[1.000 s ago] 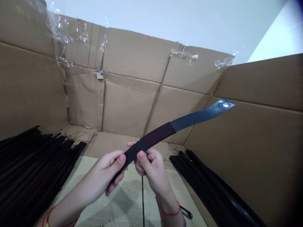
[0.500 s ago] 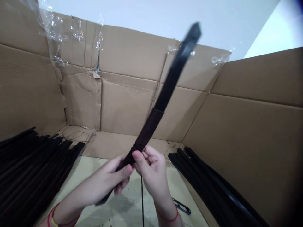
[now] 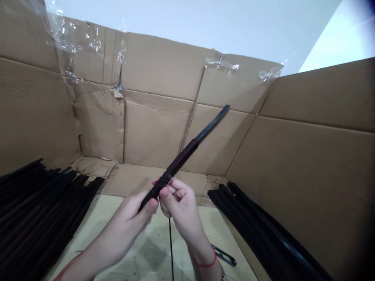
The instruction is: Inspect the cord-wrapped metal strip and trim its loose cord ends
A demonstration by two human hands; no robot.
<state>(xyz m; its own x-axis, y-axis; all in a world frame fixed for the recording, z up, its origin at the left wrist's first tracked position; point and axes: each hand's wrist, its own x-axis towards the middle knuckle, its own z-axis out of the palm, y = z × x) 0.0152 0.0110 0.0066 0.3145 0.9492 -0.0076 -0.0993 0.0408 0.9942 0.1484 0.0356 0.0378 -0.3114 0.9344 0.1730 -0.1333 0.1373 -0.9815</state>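
Observation:
A long, narrow black strip [image 3: 212, 123] slants up to the right in front of me, its middle covered by a dark brown wrapping [image 3: 183, 156] with ridged bands. My left hand [image 3: 125, 222] is closed round its lower part, thumb along the top. Just above, my right hand [image 3: 183, 208] pinches with thumb and curled fingers at the lower end of the wrapping. Below the right hand a thin dark cord [image 3: 171, 249] runs down; whether its upper end is in those fingers is hidden.
Many dark strips lie in a pile [image 3: 38, 214] at the left, and several more [image 3: 260, 230] at the right. A black slotted tool [image 3: 224, 255] lies on the pale board [image 3: 146, 249] beside my right wrist. Taped cardboard walls [image 3: 158, 128] enclose the back and sides.
The strip has turned and its upper end has dropped, so it now shows narrower and slants lower. Both hands keep their hold and have shifted slightly left.

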